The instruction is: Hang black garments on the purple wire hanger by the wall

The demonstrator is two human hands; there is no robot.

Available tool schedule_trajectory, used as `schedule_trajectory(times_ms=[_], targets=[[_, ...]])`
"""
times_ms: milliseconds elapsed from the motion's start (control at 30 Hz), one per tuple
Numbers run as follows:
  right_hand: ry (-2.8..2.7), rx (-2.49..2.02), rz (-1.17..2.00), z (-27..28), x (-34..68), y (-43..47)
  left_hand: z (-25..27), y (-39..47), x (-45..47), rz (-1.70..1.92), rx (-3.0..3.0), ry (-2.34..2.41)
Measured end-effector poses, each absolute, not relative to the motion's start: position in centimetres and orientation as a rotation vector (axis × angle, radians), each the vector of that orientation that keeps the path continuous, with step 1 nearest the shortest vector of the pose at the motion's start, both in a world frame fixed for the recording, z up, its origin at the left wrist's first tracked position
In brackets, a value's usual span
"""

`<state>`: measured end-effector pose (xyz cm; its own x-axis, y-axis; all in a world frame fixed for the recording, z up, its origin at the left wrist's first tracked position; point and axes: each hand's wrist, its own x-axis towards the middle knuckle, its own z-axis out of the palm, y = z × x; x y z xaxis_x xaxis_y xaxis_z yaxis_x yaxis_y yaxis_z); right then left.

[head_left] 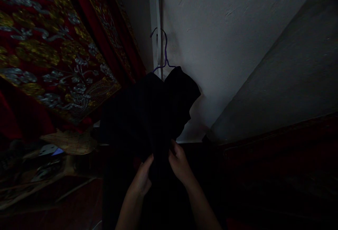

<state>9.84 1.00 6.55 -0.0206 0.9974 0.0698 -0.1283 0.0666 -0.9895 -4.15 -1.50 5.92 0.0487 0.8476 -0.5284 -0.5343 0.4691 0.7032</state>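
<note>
At lower centre, the left hand (142, 180) pinches the left side of the dark garment (150, 114), which stretches from between the hands up to the purple hanger (166, 52) at upper centre; the right hand (181, 163), slightly higher, pinches its right side.

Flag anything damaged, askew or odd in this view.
The pale wall looks marred: scratch-like marks break its surface above and right of the purple clothes hanger. The dark garment is too shadowed to judge for damage.
</note>
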Motion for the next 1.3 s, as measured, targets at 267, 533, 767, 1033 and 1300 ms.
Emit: schedule_trajectory(times_ms=[267,533,767,1033,1300], targets=[[-1.239,-1.175,1.206,6.4,11.0,1.1,6.3,-0.6,-5.2,1.154,0.412,1.122],[-1.211,-1.191,1.296,6.8,10.8,1.0,4.3,0.9,-8.3,1.782,1.099,1.764],[-1.284,-1.163,1.438,6.3,9.3,0.6,2.6,-0.9,-3.3,1.22,1.559,1.391],[-1.207,-1.192,1.367,6.7,11.1,1.3,3.7,-1.5,-1.2,1.241,1.534,1.325],[-1.138,-1.168,1.31,11.3,13.0,6.6,3.1,0.1,-0.5,1.19,1.58,1.4]])
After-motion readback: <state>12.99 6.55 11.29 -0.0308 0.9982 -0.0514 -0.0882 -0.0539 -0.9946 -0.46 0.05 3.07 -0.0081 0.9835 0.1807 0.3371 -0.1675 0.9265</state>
